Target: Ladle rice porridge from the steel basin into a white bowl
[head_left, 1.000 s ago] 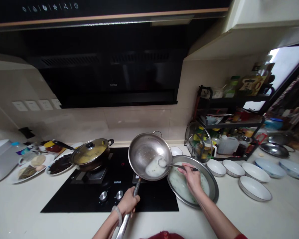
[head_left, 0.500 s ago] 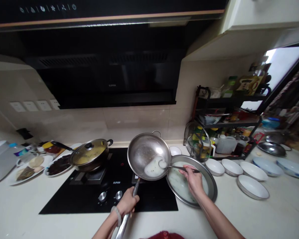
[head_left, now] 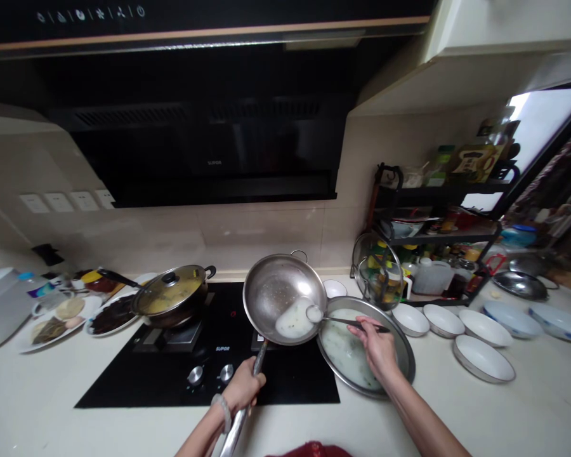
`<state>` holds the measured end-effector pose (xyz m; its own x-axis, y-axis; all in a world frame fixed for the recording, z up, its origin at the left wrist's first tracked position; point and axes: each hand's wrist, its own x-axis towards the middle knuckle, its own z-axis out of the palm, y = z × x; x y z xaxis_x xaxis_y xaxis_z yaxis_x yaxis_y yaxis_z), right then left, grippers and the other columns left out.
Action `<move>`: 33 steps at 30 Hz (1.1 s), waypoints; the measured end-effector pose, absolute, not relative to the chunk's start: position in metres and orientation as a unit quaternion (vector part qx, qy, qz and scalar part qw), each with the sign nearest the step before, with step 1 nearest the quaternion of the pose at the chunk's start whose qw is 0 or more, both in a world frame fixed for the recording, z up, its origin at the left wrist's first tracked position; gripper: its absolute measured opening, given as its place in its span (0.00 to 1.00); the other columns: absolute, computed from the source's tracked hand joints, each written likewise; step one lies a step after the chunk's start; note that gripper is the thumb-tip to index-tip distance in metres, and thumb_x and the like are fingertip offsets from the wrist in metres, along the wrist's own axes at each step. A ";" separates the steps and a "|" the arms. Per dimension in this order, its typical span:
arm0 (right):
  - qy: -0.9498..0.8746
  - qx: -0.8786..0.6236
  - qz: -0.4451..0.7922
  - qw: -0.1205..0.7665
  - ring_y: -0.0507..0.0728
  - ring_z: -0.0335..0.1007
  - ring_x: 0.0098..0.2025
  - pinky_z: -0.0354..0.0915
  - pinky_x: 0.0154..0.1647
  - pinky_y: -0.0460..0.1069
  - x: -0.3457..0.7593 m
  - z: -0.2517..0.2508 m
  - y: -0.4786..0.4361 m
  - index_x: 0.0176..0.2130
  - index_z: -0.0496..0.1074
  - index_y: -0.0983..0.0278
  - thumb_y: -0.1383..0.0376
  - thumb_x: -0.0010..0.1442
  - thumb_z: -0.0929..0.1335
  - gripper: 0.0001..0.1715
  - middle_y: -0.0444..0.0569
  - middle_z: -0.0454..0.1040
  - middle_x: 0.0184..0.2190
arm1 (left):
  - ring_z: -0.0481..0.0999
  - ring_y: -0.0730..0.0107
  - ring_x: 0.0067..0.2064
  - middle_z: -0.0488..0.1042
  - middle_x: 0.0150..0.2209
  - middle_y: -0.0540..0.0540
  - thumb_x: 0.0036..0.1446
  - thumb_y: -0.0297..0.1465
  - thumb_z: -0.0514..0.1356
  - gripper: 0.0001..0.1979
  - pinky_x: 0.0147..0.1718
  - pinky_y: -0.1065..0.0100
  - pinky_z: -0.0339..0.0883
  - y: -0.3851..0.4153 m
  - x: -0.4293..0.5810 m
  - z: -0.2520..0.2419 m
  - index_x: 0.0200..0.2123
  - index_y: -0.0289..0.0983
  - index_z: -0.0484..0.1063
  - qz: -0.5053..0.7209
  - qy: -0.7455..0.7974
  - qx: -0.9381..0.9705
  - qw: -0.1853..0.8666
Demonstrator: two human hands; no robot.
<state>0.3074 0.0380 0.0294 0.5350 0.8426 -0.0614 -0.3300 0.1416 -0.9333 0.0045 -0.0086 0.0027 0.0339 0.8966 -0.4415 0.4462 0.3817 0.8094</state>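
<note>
My left hand (head_left: 245,384) is closed round the long metal handle of a wok (head_left: 276,289), which tilts to the right over the hob. A little whitish liquid (head_left: 292,320) lies in the wok's lower right side. In my right hand (head_left: 377,348) is the dark handle of a ladle (head_left: 314,313), its bowl at the wok's right rim. Beneath that hand stands a wide metal basin (head_left: 406,336) of cloudy whitish liquid, its left edge right by the wok.
A lidded pan (head_left: 174,295) sits on the left of the black hob (head_left: 171,381). Plates of food (head_left: 117,315) stand farther left. Several white bowls (head_left: 484,358) are at the right, before a spice rack (head_left: 438,238). A range hood (head_left: 209,146) hangs overhead.
My right hand has shifted slightly to the right, drawing the ladle bowl a little toward the wok's rim. The left hand and wok look unmoved.
</note>
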 end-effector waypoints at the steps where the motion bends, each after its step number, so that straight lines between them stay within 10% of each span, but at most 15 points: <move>1: -0.257 -0.514 0.407 0.710 0.60 0.74 0.26 0.72 0.35 0.53 0.309 0.030 0.037 0.25 0.70 0.63 0.60 0.42 0.71 0.10 0.51 0.75 0.29 | 0.58 0.79 0.11 0.54 0.13 0.60 0.48 0.21 0.51 0.09 0.09 0.78 0.50 -0.008 0.005 0.003 0.27 0.40 0.53 0.222 0.660 0.509 0.506; 23: -0.214 -0.546 0.349 0.731 0.59 0.74 0.24 0.73 0.30 0.51 0.372 0.026 0.004 0.25 0.71 0.66 0.59 0.35 0.75 0.17 0.48 0.75 0.26 | 0.58 0.78 0.11 0.54 0.13 0.60 0.48 0.23 0.52 0.07 0.10 0.76 0.52 -0.010 0.006 0.006 0.29 0.39 0.54 0.208 0.660 0.513 0.507; 33: -0.441 -0.620 0.264 0.593 0.61 0.73 0.27 0.71 0.33 0.54 0.377 0.019 -0.024 0.31 0.75 0.61 0.55 0.41 0.71 0.16 0.50 0.75 0.26 | 0.59 0.79 0.11 0.56 0.13 0.60 0.48 0.23 0.52 0.07 0.10 0.78 0.50 -0.009 0.004 0.000 0.29 0.39 0.54 0.211 0.659 0.517 0.504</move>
<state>0.3770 -0.0239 0.0194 0.4707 0.8602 0.1960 0.2341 0.0925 -0.9678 0.0037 -0.0085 -0.0003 0.0431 0.8937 -0.4467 0.4688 0.3767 0.7990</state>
